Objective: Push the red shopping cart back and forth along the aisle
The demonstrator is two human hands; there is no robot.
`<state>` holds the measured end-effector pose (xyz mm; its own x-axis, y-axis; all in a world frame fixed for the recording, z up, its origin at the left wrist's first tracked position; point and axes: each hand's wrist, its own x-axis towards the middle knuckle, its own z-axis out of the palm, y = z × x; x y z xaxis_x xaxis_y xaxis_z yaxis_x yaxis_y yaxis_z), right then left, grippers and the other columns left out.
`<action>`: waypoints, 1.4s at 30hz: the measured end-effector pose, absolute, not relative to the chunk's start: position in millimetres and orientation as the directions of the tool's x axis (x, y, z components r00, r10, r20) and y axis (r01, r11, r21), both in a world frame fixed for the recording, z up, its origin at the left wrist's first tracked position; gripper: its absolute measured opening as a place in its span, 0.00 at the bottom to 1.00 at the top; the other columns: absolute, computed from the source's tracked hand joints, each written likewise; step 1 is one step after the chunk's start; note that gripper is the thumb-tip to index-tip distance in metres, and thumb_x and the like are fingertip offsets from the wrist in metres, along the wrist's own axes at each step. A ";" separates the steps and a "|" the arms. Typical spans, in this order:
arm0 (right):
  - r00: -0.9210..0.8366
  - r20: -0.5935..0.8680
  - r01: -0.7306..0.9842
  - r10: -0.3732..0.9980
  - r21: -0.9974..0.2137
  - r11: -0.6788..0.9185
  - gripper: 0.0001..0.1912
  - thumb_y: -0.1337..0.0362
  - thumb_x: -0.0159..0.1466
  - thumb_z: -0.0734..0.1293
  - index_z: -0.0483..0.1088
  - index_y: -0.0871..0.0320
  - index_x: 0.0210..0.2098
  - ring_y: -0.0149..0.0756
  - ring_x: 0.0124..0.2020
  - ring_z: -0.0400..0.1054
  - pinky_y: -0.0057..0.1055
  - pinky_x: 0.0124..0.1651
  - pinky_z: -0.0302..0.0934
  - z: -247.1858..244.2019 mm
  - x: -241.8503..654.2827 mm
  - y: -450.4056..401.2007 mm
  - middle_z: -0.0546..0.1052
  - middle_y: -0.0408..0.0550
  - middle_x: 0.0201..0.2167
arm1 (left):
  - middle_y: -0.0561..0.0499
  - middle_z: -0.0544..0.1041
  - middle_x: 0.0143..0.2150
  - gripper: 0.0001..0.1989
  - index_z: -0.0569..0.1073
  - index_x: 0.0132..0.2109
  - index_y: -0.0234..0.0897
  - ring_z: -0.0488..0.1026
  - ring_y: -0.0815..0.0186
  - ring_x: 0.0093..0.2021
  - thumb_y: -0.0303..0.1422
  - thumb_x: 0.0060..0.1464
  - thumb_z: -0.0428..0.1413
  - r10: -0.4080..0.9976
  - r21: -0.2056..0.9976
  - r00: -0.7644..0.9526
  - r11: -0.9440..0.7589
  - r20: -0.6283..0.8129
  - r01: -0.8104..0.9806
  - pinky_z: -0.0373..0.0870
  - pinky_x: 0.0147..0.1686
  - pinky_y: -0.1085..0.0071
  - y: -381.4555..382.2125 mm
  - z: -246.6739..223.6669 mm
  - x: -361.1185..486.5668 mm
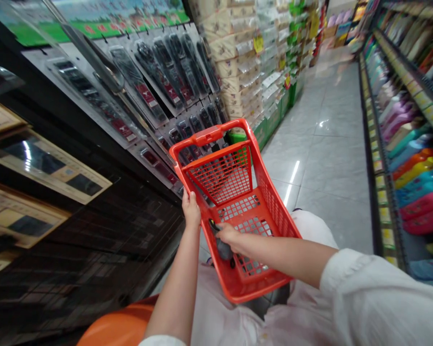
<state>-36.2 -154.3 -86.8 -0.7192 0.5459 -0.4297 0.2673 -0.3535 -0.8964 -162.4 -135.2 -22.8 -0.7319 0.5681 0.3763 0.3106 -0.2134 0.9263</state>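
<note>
A red plastic shopping basket (274,206) with grid sides stands tilted in front of my legs, its handle at the far end. My left hand (191,209) grips the basket's left rim. Inside the basket, near its left wall, my right hand (228,235) is closed on a dark handle (213,225) with a small yellow mark. A grey rounded object (223,250) lies just below that hand; whether it joins the handle is unclear.
Packaged tools (166,67) hang on a rack ahead to the left, above dark shelving with boxed goods (46,163). Stacked cartons (234,67) stand beyond. Shelves of colourful goods (418,168) line the right side. Something orange (115,324) sits at bottom left.
</note>
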 end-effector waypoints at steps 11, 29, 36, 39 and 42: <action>-0.716 -0.551 0.598 0.429 -0.801 -0.031 0.10 0.77 0.47 0.65 0.70 0.59 0.28 0.43 0.32 0.70 0.36 0.35 0.64 -78.0 13.6 -176.7 0.72 0.47 0.24 | 0.44 0.79 0.48 0.29 0.69 0.59 0.34 0.75 0.59 0.51 0.46 0.55 0.55 0.597 0.943 -0.730 -0.221 0.334 0.250 0.69 0.54 0.64 -133.4 -16.7 -160.8; -0.826 0.058 -0.040 0.560 -0.998 0.045 0.14 0.67 0.57 0.68 0.66 0.56 0.43 0.34 0.43 0.66 0.31 0.49 0.59 -39.4 39.0 -182.7 0.72 0.42 0.39 | 0.41 0.77 0.53 0.27 0.70 0.58 0.33 0.72 0.58 0.56 0.43 0.56 0.56 0.581 0.927 -0.726 -0.286 0.369 0.242 0.65 0.58 0.61 -126.1 -26.7 -173.1; -0.997 0.039 -0.035 -0.073 -0.998 -0.061 0.11 0.74 0.51 0.70 0.74 0.60 0.34 0.31 0.38 0.70 0.27 0.46 0.63 -52.7 67.8 -168.3 0.76 0.42 0.34 | 0.41 0.75 0.56 0.29 0.70 0.59 0.34 0.73 0.58 0.55 0.44 0.54 0.58 0.591 0.930 -0.723 -0.298 0.358 0.217 0.65 0.59 0.60 -124.9 -32.2 -178.8; -0.998 -0.037 0.042 -0.044 -0.992 -0.116 0.12 0.70 0.50 0.73 0.76 0.60 0.36 0.32 0.38 0.72 0.27 0.46 0.64 -56.9 66.3 -171.6 0.78 0.43 0.36 | 0.41 0.75 0.56 0.28 0.71 0.59 0.35 0.71 0.58 0.57 0.43 0.53 0.59 0.581 0.932 -0.737 -0.308 0.345 0.193 0.64 0.60 0.60 -124.3 -33.1 -180.3; -0.997 -0.072 0.072 -0.002 -0.993 -0.094 0.15 0.61 0.53 0.74 0.76 0.60 0.39 0.31 0.38 0.71 0.25 0.45 0.64 -54.0 61.8 -175.2 0.78 0.43 0.36 | 0.42 0.76 0.56 0.28 0.71 0.58 0.35 0.70 0.57 0.58 0.41 0.53 0.60 0.582 0.938 -0.747 -0.306 0.320 0.162 0.65 0.59 0.60 -125.2 -31.9 -181.3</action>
<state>61.8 -175.2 -54.0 -0.9974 -0.0017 -0.0717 0.0715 -0.0940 -0.9930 -181.3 -125.2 -31.9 -0.7474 0.5824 0.3196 0.1622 -0.3065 0.9379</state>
